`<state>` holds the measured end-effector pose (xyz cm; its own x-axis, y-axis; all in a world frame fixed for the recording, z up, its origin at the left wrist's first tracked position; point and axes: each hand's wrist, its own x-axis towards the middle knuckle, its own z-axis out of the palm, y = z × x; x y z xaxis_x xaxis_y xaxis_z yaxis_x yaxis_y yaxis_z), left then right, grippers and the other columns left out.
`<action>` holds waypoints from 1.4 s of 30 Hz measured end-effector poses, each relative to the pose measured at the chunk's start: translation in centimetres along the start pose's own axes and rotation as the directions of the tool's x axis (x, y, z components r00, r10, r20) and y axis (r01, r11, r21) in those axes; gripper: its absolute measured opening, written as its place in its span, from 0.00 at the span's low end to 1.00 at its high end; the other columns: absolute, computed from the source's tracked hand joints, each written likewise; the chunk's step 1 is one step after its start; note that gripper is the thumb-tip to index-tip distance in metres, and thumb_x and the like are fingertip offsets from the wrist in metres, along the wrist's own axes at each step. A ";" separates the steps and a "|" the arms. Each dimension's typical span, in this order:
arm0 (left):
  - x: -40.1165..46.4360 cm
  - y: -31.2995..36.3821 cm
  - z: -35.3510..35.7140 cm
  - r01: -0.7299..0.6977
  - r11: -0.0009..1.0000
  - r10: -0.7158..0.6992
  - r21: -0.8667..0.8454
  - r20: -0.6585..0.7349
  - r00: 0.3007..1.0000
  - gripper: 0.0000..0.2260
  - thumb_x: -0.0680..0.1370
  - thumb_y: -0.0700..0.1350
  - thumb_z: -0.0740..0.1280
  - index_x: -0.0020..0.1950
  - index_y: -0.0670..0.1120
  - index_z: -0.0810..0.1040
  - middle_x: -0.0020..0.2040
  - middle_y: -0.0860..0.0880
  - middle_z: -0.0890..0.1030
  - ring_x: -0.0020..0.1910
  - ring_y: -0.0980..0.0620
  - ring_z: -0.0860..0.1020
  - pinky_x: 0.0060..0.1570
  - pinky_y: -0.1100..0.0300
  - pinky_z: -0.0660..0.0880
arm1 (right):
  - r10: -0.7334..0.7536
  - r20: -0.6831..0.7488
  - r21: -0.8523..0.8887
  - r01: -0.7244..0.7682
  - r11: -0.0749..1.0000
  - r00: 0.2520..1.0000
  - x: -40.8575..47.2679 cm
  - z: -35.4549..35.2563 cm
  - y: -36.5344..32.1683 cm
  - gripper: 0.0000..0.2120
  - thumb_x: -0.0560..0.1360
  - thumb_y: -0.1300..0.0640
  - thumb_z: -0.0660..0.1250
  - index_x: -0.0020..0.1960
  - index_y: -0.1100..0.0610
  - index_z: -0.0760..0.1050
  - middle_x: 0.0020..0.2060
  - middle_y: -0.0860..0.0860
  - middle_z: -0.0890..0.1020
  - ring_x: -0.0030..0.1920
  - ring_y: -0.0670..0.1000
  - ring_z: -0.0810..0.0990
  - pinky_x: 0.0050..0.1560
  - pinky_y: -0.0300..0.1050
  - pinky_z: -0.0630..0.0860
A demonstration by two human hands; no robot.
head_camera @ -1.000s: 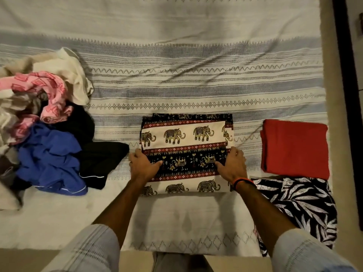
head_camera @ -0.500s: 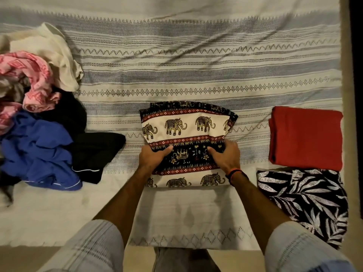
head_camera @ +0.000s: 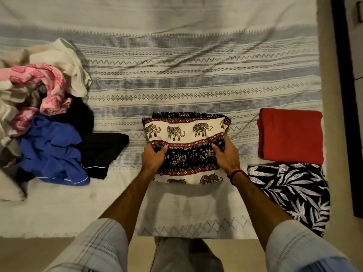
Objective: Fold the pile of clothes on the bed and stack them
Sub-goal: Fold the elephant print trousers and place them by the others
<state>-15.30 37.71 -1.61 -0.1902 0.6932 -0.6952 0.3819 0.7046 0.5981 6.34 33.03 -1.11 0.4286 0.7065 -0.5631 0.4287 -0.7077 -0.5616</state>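
Note:
A folded elephant-print garment [head_camera: 186, 134] in cream, black and red is in the middle of the bed, its near edge lifted off the sheet. My left hand [head_camera: 154, 158] grips its left side and my right hand [head_camera: 225, 156] grips its right side. An unfolded pile of clothes [head_camera: 45, 118] lies at the left: cream, pink, blue and black pieces. At the right, a folded red garment [head_camera: 290, 136] lies flat, and a folded black garment with white leaves [head_camera: 290, 191] lies just in front of it.
The striped bedsheet [head_camera: 186, 75] covers the bed. The bed's near edge [head_camera: 59, 235] runs below my arms. A dark vertical strip [head_camera: 347, 95] stands past the bed's right side. My legs show at the bottom.
Both hands moved from resting flat on the elephant-print garment's sides to gripping it, and its near part has risen and bunched slightly.

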 end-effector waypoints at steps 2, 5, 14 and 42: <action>-1.8 0.7 -0.3 -0.023 1.000 0.023 0.003 0.013 1.000 0.21 0.77 0.43 0.71 0.69 0.42 0.72 0.63 0.43 0.79 0.64 0.42 0.75 0.64 0.47 0.73 | -0.005 0.000 0.003 0.005 1.000 1.000 -1.3 -1.1 -0.2 0.29 0.79 0.52 0.66 0.77 0.55 0.61 0.72 0.58 0.70 0.72 0.60 0.69 0.71 0.64 0.66; -4.2 1.3 -0.5 -0.033 0.999 0.033 0.011 0.025 0.999 0.20 0.77 0.44 0.71 0.68 0.43 0.73 0.63 0.43 0.79 0.63 0.42 0.76 0.64 0.45 0.73 | -0.019 0.001 0.006 0.019 1.000 1.000 -3.0 -2.6 0.1 0.29 0.79 0.52 0.66 0.77 0.55 0.61 0.72 0.58 0.71 0.71 0.59 0.70 0.70 0.65 0.67; -13.4 1.9 1.4 -0.052 0.998 0.054 -0.030 0.069 0.996 0.17 0.76 0.43 0.72 0.64 0.44 0.76 0.60 0.44 0.80 0.61 0.43 0.77 0.61 0.48 0.75 | -0.039 -0.033 0.027 0.040 0.999 0.999 -8.8 -9.1 3.8 0.26 0.79 0.51 0.67 0.74 0.55 0.66 0.69 0.57 0.74 0.69 0.59 0.72 0.67 0.65 0.70; -29.4 -1.7 26.2 -0.056 0.998 0.061 -0.035 0.170 0.984 0.21 0.76 0.46 0.72 0.68 0.45 0.74 0.62 0.45 0.80 0.62 0.44 0.77 0.63 0.44 0.75 | -0.012 -0.138 0.132 0.031 0.991 0.990 -13.5 -29.3 27.2 0.19 0.79 0.57 0.67 0.68 0.59 0.72 0.62 0.56 0.80 0.63 0.58 0.77 0.65 0.60 0.73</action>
<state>13.31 12.14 7.35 -0.0104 0.6990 -0.7151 0.3601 0.6698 0.6494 35.54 4.30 8.96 0.5290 0.7086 -0.4669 0.3327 -0.6793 -0.6540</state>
